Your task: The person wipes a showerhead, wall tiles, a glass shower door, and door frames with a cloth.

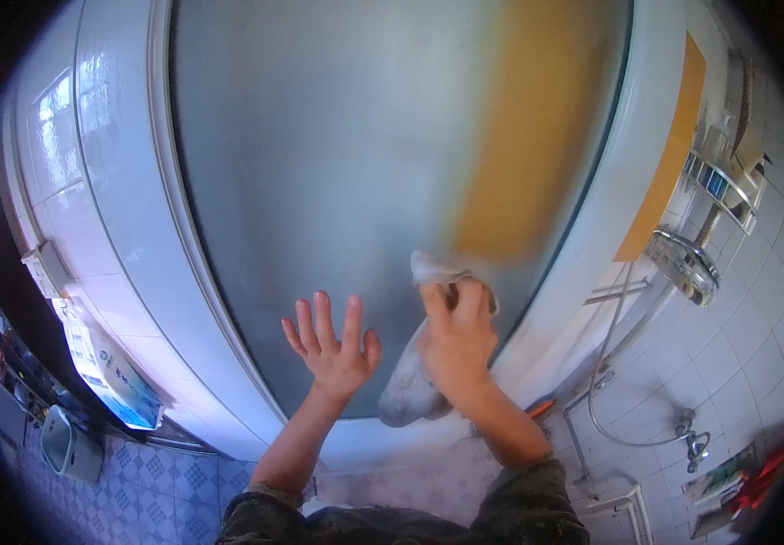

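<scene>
A frosted glass door panel [337, 182] in a white frame fills the middle of the view. My right hand [460, 341] is closed round a damp-looking greyish-white cloth [405, 391]. One end of the cloth bunches above my fingers near the glass, and the rest hangs down to the left of the wrist. My left hand [335, 350] is held up in front of the lower glass, its fingers spread and nothing in it. Whether its fingertips touch the pane I cannot tell.
On the right tiled wall are a shelf of bottles [723, 177], a shower hose [596, 409] and a tap [693, 443]. An orange strip [669, 154] runs down the right frame. At left are a white-and-blue package [119, 372] and a pale bin [71, 445] on the patterned floor [165, 481].
</scene>
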### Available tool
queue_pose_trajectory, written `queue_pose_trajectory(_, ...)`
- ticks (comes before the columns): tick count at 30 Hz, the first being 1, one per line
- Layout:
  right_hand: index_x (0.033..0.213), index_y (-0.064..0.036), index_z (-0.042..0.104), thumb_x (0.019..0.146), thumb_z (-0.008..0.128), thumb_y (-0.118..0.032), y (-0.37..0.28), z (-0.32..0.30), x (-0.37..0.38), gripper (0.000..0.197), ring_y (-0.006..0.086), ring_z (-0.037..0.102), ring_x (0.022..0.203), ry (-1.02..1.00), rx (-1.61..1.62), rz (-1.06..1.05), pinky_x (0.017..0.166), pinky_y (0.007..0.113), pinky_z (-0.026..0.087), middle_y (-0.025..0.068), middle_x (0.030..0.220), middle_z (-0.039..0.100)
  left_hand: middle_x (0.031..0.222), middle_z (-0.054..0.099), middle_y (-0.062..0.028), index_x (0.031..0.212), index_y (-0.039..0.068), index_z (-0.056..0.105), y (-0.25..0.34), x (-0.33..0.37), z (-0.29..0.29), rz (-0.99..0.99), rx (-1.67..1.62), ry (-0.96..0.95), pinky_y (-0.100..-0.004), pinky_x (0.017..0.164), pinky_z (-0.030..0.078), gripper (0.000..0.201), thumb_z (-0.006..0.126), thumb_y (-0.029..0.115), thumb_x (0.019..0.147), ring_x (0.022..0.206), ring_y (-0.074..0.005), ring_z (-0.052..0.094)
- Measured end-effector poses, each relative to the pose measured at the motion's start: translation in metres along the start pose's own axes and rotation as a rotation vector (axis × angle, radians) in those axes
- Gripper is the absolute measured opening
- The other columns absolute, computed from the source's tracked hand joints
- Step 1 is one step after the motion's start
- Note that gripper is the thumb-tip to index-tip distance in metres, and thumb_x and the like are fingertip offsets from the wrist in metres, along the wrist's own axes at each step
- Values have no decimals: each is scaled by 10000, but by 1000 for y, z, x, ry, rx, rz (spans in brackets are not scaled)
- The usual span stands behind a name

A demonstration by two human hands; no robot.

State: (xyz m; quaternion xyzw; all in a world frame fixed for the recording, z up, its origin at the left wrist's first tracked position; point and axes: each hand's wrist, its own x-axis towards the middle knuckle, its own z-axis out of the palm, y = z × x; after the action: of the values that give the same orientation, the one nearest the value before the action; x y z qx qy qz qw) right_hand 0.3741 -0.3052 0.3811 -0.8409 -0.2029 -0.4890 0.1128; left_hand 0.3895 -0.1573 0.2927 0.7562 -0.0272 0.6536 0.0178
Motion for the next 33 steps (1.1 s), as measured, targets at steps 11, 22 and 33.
queue_pose_trajectory(11, 1189, -200, 521, 680, 578, -13, -3, -1, 11, 545, 354, 505, 880, -8, 82, 42, 648, 416, 517, 140, 985, 437, 1413, 282, -230, 1329, 108, 426, -1, 1, 3, 12, -12, -5, -542, 1073, 97, 508, 463, 274, 850, 1328, -422, 203)
queue_pose_trajectory(22, 1172, -200, 532, 690, 572, -21, -8, -7, 13, 516, 356, 499, 883, -56, 135, 39, 664, 422, 512, 140, 966, 434, 1392, 338, -204, 1282, 164, 500, -2, -3, 2, -33, -14, 28, -534, 1083, 96, 474, 474, 302, 829, 1317, -401, 256)
queue_pose_trajectory(33, 1208, -195, 520, 733, 565, -70, -9, -8, 14, 493, 348, 501, 883, -26, 57, -13, 712, 408, 495, 147, 966, 440, 1405, 291, -239, 1316, 93, 440, -2, -2, 1, 18, -21, 21, -547, 1073, 92, 498, 458, 280, 855, 1330, -421, 199)
